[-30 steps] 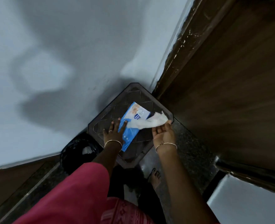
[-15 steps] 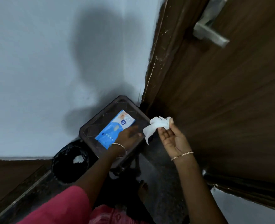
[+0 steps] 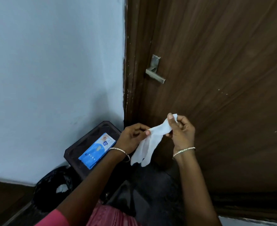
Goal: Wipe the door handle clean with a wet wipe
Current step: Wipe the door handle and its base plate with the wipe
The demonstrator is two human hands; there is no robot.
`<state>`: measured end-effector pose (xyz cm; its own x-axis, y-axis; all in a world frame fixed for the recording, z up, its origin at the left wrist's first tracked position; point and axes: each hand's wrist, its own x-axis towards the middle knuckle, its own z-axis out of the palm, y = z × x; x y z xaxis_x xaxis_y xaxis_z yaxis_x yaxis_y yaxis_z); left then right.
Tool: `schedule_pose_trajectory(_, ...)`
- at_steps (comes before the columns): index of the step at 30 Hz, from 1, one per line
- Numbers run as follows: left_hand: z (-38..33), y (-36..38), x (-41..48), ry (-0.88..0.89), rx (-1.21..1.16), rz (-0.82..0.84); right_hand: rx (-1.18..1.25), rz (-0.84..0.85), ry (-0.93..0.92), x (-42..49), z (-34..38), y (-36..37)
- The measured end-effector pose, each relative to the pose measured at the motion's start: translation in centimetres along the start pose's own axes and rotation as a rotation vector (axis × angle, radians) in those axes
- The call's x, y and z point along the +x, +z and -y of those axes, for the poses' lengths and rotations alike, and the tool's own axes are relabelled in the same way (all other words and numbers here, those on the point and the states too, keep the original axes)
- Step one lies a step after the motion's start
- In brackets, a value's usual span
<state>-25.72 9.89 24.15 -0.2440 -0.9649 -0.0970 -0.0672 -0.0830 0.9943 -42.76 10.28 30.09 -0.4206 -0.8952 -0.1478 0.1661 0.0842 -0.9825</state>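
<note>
At the far left, a black-lined bin [image 3: 53, 191] sits on the floor against the pale wall [image 3: 53, 70], with 1 white scrap visible inside it. Just right of it stands 1 dark stool [image 3: 72, 154] carrying 1 blue wipe packet [image 3: 96, 150].

The left hand [image 3: 132, 137] is held in front of the stool's right corner, thumb and fingers pinched shut on the left edge of the wet wipe [image 3: 148, 144]. The wipe stretches up and to the right to the right hand [image 3: 181, 131], whose thumb and forefinger are closed on its upper corner; the rest of the sheet hangs loose below and between the 2 hands. Each wrist carries 1 thin bangle.

Above the hands and well apart from them, 1 metal door handle [image 3: 155, 76] juts from the brown door [image 3: 224, 79], near its left edge.

Half a second ago the left hand rested low by the packet on the stool and the wipe was bunched in the right hand alone; now both hands hold it and it is partly spread. The view has also tilted upward, bringing the handle toward the middle of the picture.
</note>
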Motion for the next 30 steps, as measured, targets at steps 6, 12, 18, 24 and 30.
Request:
schedule_pose_trajectory(6,-3.9,1.3,0.5,-0.044,-0.273,-0.032,0.068,0.237,0.436,0.5,0.9,-1.4)
schedule_pose_trajectory(12,-6.4,1.4,2.1,-0.067,-0.283,-0.103,0.354,0.368,0.576,0.2,-0.6,-0.8)
schedule_pose_trajectory(18,-6.5,0.4,5.8,-0.130,-0.296,-0.274,0.208,0.276,0.395,4.4,1.8,-1.4)
schedule_pose_trajectory(24,-7.5,-1.2,11.3,-0.093,-0.284,-0.218,-0.178,0.557,0.165,8.4,3.8,0.4)
schedule_pose_trajectory(30,-7.5,-2.2,16.4,-0.114,-0.300,-0.230,-0.196,0.156,-0.130,13.2,4.9,3.0)
